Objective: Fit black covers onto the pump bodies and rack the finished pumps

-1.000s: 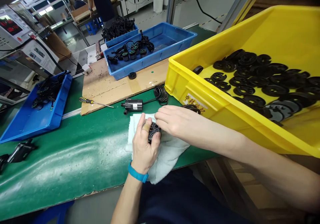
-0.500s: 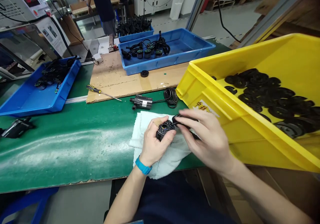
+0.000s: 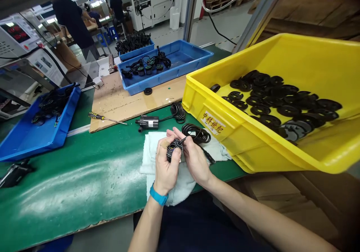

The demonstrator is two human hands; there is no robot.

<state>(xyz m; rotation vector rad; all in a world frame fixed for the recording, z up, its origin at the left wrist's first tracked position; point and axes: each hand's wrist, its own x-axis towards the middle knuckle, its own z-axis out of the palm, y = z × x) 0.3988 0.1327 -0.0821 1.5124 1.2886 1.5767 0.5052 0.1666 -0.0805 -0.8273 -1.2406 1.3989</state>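
Observation:
My left hand, with a blue band at the wrist, is closed round a small black round pump part, its patterned end facing up. Close against it, my right hand pinches the black cable where it leaves the part. The cable's coil rests just beyond my right fingers, and its plug end lies on the light cloth beneath my hands. Beyond the cloth lies a black cylindrical pump with its own coiled cable.
To the right stands a yellow bin of black slotted discs. Blue trays hold cabled parts. A screwdriver and a black ring lie near the cardboard. Another black pump is at left. People work in the background.
My right hand has left the cable coil, now lying on the cloth, and closed in on the cable beside the part. My left hand keeps its hold. The camera view has turned right.

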